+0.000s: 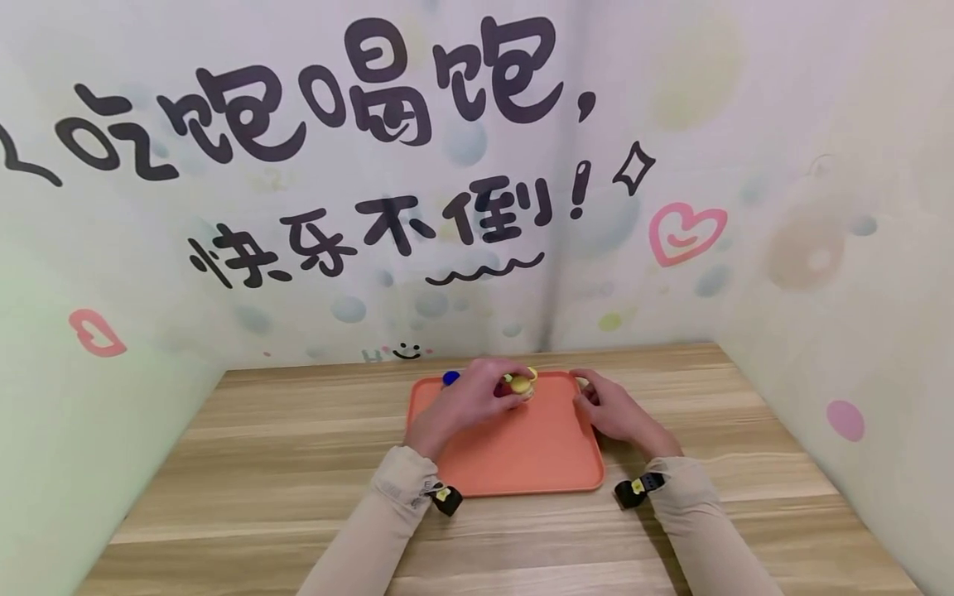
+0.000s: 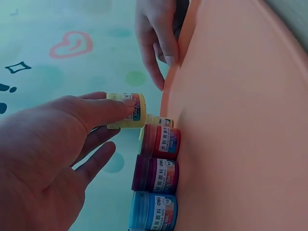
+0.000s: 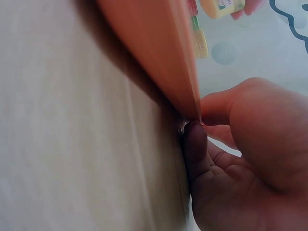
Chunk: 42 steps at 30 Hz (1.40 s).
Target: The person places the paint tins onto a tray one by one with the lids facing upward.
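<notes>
My left hand (image 1: 477, 393) pinches a small pale yellow paint jar (image 2: 137, 109) between thumb and fingers, above the far part of an orange tray (image 1: 522, 455). Just below that jar, in the left wrist view, a row of labelled paint jars stands along the tray's far edge: another yellow jar (image 2: 166, 121), a red jar (image 2: 167, 142), a purple jar (image 2: 156, 173) and a blue jar (image 2: 154, 211). At the tray's far right corner my right hand (image 1: 614, 407) grips the rim. The right wrist view has its thumb (image 3: 196, 144) and fingers at that rim, which partly hides the fingertips.
The tray lies on a wood-grain table (image 1: 298, 463). A printed wall cloth (image 1: 477, 314) rises behind the table, with more pale cloth at both sides. A dark blue lid (image 1: 450, 378) shows at the tray's far left corner. Small black devices (image 1: 629, 494) sit on both wrists.
</notes>
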Each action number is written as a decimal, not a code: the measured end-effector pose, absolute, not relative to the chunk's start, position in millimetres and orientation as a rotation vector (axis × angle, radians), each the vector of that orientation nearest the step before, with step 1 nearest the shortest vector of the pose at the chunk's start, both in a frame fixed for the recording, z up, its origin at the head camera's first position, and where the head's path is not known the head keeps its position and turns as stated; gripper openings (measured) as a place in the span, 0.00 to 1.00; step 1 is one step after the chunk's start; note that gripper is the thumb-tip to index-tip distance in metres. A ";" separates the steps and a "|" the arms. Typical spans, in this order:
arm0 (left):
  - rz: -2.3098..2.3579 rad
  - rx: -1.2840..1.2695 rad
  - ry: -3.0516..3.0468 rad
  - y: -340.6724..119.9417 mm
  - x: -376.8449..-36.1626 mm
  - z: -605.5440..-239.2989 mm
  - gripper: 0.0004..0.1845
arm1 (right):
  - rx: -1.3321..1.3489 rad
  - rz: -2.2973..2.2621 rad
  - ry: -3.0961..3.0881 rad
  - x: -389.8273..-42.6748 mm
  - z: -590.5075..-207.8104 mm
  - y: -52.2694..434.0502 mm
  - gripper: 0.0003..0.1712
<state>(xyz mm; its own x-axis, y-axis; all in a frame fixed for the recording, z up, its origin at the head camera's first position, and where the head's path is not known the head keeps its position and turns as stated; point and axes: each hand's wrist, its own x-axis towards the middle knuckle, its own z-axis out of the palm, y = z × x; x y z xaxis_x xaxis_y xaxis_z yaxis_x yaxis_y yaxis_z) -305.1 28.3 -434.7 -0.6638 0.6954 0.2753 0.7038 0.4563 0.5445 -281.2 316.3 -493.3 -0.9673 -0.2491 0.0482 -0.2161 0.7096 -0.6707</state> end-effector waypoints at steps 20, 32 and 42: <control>-0.625 -1.343 -2.677 44.2 -307.4 -443.2 0.17 | -0.363 -1.126 2.830 -276.2 -485.0 309.7 0.29; -0.592 -1.319 -2.650 43.7 -304.3 -446.1 0.12 | -0.365 -1.138 2.823 -275.0 -483.2 308.9 0.29; -0.620 -1.201 -2.699 18.5 -297.5 -443.2 0.13 | -0.400 -1.121 2.832 -279.5 -485.2 304.0 0.29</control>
<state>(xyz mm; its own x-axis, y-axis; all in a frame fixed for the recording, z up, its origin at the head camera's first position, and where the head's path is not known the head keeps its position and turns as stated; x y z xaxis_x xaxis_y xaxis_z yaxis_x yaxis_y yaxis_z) -297.5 18.5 -443.2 -0.6771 0.6836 0.2725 0.7340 0.6007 0.3169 -279.5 304.0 -485.2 -0.9638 -0.2650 0.0304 -0.2140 0.7001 -0.6813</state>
